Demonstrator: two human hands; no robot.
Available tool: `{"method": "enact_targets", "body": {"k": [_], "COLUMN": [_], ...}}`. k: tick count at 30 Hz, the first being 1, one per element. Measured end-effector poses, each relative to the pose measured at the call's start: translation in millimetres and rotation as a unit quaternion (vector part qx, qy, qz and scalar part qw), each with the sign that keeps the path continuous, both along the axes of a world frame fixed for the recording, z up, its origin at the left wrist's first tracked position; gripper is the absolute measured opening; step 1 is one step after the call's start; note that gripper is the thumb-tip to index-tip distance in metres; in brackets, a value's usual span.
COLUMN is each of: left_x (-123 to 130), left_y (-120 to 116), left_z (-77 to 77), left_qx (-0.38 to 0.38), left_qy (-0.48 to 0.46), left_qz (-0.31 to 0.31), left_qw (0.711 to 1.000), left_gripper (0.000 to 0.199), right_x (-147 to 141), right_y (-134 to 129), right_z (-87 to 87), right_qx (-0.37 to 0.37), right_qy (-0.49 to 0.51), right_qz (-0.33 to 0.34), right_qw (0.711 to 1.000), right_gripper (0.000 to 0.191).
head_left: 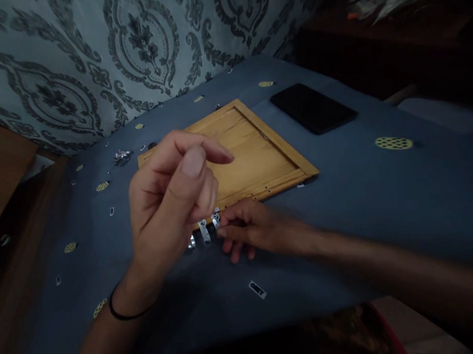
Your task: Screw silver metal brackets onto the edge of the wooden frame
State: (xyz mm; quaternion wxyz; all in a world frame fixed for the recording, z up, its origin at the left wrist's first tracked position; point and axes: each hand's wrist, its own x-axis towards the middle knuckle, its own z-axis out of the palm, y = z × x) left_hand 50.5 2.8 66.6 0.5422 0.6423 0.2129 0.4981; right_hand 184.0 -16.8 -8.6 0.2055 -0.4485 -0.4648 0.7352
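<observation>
My left hand [173, 186] is raised above the near left part of a framed wooden panel [254, 149]. Its fingers curl in with the thumb against them and the index finger crooked; whether anything is inside is hidden. At the panel's near edge, the thumb and index finger of my right hand [249, 227] close on a small silver metal clip [215, 219]. Another metal clip [204, 231] sits just left of it, and a third [191, 241] is partly covered by my left hand. Small dark holes or dots run along the panel's near edge.
A blue patterned cloth [341, 192] covers the table. A black flat device [313, 107] lies right of the panel. A small heap of shiny metal pieces [122, 156] is at the left. Patterned fabric [144, 44] rises behind, and dark furniture [373, 46] stands at the back right.
</observation>
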Motion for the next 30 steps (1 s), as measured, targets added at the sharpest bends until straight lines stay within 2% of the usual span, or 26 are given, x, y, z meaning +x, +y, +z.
{"method": "enact_targets", "body": {"k": [3, 6, 14, 30], "left_x": [-3.2, -2.2, 6.9, 5.7], "left_y": [-4.8, -5.4, 2.6, 7.6], "left_z": [5.9, 4.7, -3.4, -10.3], "left_qx": [0.002, -0.011, -0.049, -0.021], "left_qy": [0.028, 0.048, -0.002, -0.027], "left_qz": [0.007, 0.033, 0.073, 0.1], "left_qw": [1.0, 0.998, 0.996, 0.994], "left_gripper": [0.026, 0.025, 0.024, 0.028], "right_x": [-0.2, -1.1, -1.6, -0.5], "right_y": [-0.3, -0.6, 0.0, -0.3], "right_z": [1.1, 2.5, 2.3, 2.7], "right_qx": [0.005, 0.003, -0.007, 0.002], "right_qy": [-0.005, -0.006, -0.007, -0.005], "right_qz": [0.003, -0.002, -0.004, 0.005], "right_qw": [1.0, 1.0, 1.0, 1.0], "right_gripper": [0.025, 0.027, 0.027, 0.03]}}
